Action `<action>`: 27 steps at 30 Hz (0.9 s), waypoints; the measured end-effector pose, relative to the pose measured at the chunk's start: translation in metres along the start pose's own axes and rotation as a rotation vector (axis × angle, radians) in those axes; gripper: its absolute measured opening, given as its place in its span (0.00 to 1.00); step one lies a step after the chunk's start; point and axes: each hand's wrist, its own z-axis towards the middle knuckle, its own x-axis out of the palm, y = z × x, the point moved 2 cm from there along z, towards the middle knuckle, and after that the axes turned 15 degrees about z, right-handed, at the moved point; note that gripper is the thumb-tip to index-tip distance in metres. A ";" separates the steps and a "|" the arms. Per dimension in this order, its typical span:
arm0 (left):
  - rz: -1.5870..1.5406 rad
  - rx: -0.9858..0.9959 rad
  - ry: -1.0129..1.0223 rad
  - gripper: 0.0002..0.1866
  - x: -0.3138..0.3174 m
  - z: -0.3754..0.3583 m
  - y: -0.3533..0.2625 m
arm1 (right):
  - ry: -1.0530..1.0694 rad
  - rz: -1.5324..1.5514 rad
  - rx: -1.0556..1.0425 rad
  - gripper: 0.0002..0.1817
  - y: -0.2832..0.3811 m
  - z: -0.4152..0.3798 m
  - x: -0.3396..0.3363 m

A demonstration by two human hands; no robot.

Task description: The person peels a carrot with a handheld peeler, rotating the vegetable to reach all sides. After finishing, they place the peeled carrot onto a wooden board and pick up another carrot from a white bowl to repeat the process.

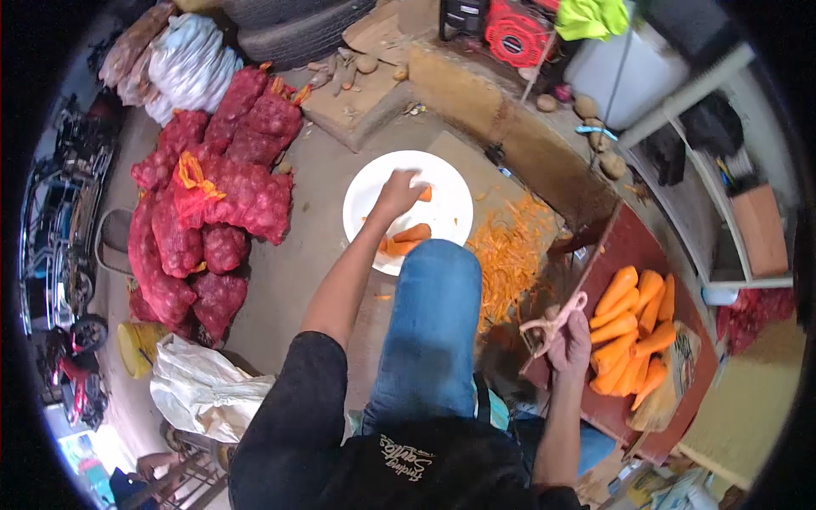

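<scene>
My left hand (398,194) reaches into a round white basin (461,212) on the floor, its fingers curled against a carrot (425,194) that shows only in part. Below that hand in the basin lie peeled carrots (414,233), partly hidden by my knee. My right hand (571,342) is closed around a pale pink Y-shaped peeler (552,323), held up in front of the reddish table (625,242). A heap of peeled carrots (629,331) rests on that table, just right of the peeler.
Orange peelings (514,251) cover the floor right of the basin. Red mesh sacks (225,200) of onions are piled at left, near a white sack (200,387) and a yellow bucket (140,348). A low concrete ledge (476,93) and tires (293,34) stand beyond.
</scene>
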 end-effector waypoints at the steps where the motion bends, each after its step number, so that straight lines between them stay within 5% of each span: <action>1: 0.225 -0.068 0.174 0.26 0.014 -0.013 0.035 | -0.028 -0.045 0.025 0.14 -0.001 0.001 0.004; 3: 0.150 -0.262 0.410 0.27 0.049 -0.043 0.094 | -0.024 -0.041 0.043 0.13 -0.002 0.003 0.002; 6: 0.153 -0.360 0.499 0.26 0.093 -0.073 0.145 | -0.028 0.007 0.078 0.14 -0.001 0.008 0.002; 9: 0.570 -0.159 0.427 0.23 0.103 -0.083 0.126 | -0.102 0.082 0.089 0.17 0.005 0.007 -0.010; 13: 0.830 -0.191 0.199 0.18 0.098 -0.071 0.113 | -0.098 0.110 0.128 0.17 0.008 0.005 -0.014; 19: 0.836 -0.314 0.417 0.27 0.099 -0.055 0.123 | -0.043 0.109 0.165 0.16 0.002 0.011 -0.004; 27: 0.445 -0.590 0.228 0.39 0.122 -0.056 0.137 | -0.010 0.125 0.210 0.14 0.003 0.012 -0.004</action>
